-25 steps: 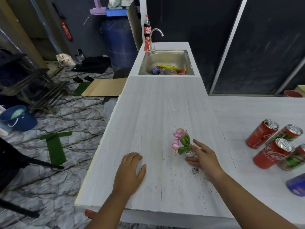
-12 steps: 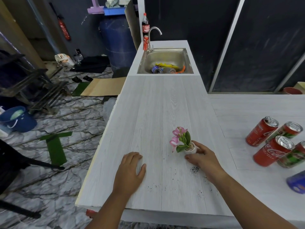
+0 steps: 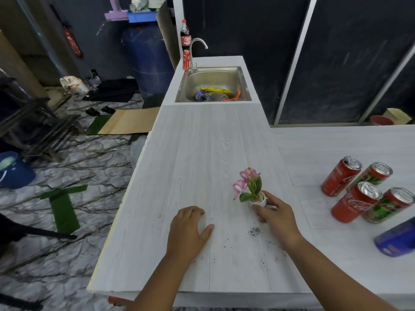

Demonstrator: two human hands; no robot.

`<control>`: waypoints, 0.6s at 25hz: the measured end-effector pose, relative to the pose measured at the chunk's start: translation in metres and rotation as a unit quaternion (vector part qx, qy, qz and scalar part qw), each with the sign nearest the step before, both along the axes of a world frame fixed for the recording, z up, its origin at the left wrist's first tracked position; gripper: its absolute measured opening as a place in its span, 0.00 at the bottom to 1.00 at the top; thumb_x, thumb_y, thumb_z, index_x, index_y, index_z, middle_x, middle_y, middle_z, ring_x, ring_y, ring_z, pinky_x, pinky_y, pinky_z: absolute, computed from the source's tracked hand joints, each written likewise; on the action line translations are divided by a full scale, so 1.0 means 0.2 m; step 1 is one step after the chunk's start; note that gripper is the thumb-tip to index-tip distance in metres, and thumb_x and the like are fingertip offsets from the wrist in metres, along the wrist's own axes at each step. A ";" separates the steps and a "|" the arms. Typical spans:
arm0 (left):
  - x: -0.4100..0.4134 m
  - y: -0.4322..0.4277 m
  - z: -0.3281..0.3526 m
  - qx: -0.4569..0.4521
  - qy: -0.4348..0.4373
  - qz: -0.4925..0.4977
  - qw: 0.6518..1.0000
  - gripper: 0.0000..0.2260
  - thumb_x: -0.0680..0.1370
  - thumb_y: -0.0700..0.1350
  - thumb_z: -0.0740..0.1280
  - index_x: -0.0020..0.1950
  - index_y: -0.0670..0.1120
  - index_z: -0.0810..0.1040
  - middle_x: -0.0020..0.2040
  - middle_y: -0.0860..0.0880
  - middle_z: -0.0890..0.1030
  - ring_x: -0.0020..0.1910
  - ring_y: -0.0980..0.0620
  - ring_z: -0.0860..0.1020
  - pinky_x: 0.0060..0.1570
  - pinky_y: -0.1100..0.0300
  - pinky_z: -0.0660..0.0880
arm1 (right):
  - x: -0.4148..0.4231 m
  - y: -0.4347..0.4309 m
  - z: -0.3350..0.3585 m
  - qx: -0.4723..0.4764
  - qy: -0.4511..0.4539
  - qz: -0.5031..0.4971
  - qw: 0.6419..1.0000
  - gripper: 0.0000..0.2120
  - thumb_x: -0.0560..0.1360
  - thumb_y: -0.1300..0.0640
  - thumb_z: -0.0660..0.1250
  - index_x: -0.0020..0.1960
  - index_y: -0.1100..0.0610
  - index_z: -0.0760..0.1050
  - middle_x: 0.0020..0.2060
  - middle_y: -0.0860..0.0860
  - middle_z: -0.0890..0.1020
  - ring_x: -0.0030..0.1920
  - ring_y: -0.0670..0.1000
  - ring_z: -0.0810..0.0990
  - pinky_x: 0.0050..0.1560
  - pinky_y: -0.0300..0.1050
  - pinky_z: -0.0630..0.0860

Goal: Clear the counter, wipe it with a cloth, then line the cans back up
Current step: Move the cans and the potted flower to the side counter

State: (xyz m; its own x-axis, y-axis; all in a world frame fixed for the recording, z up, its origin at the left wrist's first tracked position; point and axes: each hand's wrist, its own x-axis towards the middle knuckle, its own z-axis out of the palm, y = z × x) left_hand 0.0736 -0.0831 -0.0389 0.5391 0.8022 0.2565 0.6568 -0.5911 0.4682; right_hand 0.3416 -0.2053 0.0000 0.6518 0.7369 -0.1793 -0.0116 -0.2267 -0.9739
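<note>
A small white flower pot (image 3: 258, 201) is gripped by the right hand (image 3: 275, 214) on the white desk (image 3: 202, 153). The left hand (image 3: 187, 230) is laid flat, fingers spread. Five cans (image 3: 357, 202) are clustered at the right, dark crumbs (image 3: 254, 231) just beside the pot.

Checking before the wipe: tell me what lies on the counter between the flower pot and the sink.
Nothing: in the head view the counter is bare from the flower pot to the sink.

The right hand (image 3: 275, 217) hides the flower pot's (image 3: 259, 201) base; the blue can (image 3: 396, 240) is blurred, edge-cut
</note>
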 end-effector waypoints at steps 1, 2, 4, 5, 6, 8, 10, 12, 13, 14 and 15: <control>0.09 -0.02 0.02 0.003 -0.004 -0.017 1.000 0.21 0.80 0.65 0.67 0.67 0.54 0.79 0.65 0.59 0.79 0.66 0.56 0.74 0.67 0.59 0.72 | 0.03 -0.02 0.01 -0.001 -0.017 0.003 1.000 0.19 0.75 0.53 0.80 0.58 0.32 0.85 0.47 0.45 0.89 0.40 0.52 0.86 0.49 0.53 0.87; 0.18 -0.03 0.03 0.011 -0.012 -0.036 0.999 0.20 0.81 0.63 0.67 0.67 0.54 0.79 0.65 0.58 0.79 0.66 0.56 0.74 0.66 0.59 0.72 | 0.06 -0.03 0.02 0.002 -0.032 0.003 0.999 0.20 0.75 0.52 0.80 0.58 0.30 0.84 0.47 0.42 0.89 0.42 0.48 0.86 0.48 0.49 0.86; 0.33 -0.04 0.05 0.021 -0.027 -0.071 0.997 0.17 0.81 0.59 0.68 0.66 0.53 0.80 0.64 0.57 0.80 0.66 0.55 0.74 0.65 0.58 0.73 | 0.13 -0.06 0.03 0.007 -0.062 -0.001 0.998 0.20 0.74 0.52 0.80 0.58 0.28 0.83 0.47 0.39 0.89 0.45 0.40 0.85 0.47 0.39 0.80; 0.39 -0.04 0.06 0.021 -0.029 -0.088 0.995 0.17 0.81 0.58 0.69 0.66 0.52 0.80 0.64 0.56 0.80 0.66 0.54 0.75 0.66 0.58 0.73 | 0.17 -0.08 0.03 0.008 -0.073 -0.011 0.997 0.20 0.74 0.52 0.80 0.58 0.28 0.83 0.47 0.39 0.88 0.44 0.38 0.83 0.47 0.37 0.77; 0.46 -0.03 0.06 0.021 -0.028 -0.105 0.994 0.16 0.81 0.57 0.69 0.66 0.51 0.80 0.64 0.56 0.80 0.66 0.54 0.75 0.67 0.57 0.74 | 0.22 -0.09 0.03 0.007 -0.080 -0.024 0.996 0.20 0.74 0.52 0.80 0.57 0.29 0.84 0.47 0.41 0.88 0.43 0.38 0.82 0.47 0.36 0.75; 0.56 -0.02 0.05 0.022 -0.018 -0.130 0.991 0.16 0.80 0.55 0.70 0.65 0.50 0.81 0.65 0.54 0.81 0.67 0.52 0.76 0.68 0.56 0.73 | 0.29 -0.12 0.02 0.007 -0.086 -0.051 0.995 0.18 0.73 0.52 0.81 0.57 0.33 0.85 0.48 0.44 0.86 0.44 0.39 0.80 0.48 0.37 0.74; 0.67 -0.03 0.04 0.014 -0.006 -0.150 0.989 0.16 0.80 0.53 0.71 0.65 0.49 0.82 0.65 0.53 0.82 0.67 0.51 0.77 0.69 0.55 0.73 | 0.37 -0.15 0.00 0.001 -0.096 -0.074 0.993 0.18 0.73 0.52 0.81 0.59 0.37 0.85 0.49 0.44 0.85 0.44 0.39 0.79 0.49 0.38 0.74; 0.75 -0.04 0.02 0.017 -0.003 -0.161 0.987 0.15 0.79 0.51 0.72 0.64 0.48 0.83 0.66 0.51 0.82 0.67 0.49 0.78 0.70 0.52 0.74 | 0.44 -0.17 -0.02 -0.005 -0.101 -0.093 0.991 0.16 0.74 0.51 0.81 0.59 0.37 0.85 0.47 0.42 0.86 0.41 0.40 0.78 0.46 0.38 0.74; 0.78 -0.04 0.02 0.023 -0.004 -0.163 0.986 0.14 0.79 0.50 0.73 0.63 0.48 0.84 0.65 0.51 0.83 0.66 0.49 0.79 0.70 0.51 0.75 | 0.47 -0.18 -0.02 -0.005 -0.100 -0.102 0.990 0.16 0.75 0.51 0.80 0.59 0.37 0.85 0.46 0.41 0.87 0.40 0.40 0.78 0.44 0.39 0.76; 0.81 -0.05 0.01 0.030 -0.005 -0.164 0.986 0.14 0.78 0.50 0.74 0.62 0.48 0.84 0.64 0.51 0.84 0.65 0.48 0.80 0.69 0.49 0.76 | 0.51 -0.18 -0.03 -0.007 -0.099 -0.113 0.989 0.15 0.75 0.51 0.79 0.59 0.37 0.85 0.46 0.39 0.88 0.40 0.40 0.80 0.44 0.40 0.77; 0.83 -0.05 0.01 0.034 -0.006 -0.164 0.986 0.13 0.78 0.49 0.75 0.62 0.48 0.85 0.63 0.51 0.84 0.64 0.48 0.80 0.69 0.48 0.77 | 0.53 -0.18 -0.04 -0.010 -0.100 -0.124 0.987 0.14 0.76 0.52 0.79 0.59 0.39 0.85 0.46 0.39 0.88 0.41 0.40 0.81 0.44 0.41 0.78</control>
State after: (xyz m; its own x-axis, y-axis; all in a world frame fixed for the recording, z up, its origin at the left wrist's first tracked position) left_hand 0.2395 -0.0936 -0.0362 0.7634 0.5658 0.3117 0.4196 -0.8012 0.4267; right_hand 0.4481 -0.2409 -0.0087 0.8352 0.5483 -0.0426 0.1226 -0.2612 -0.9575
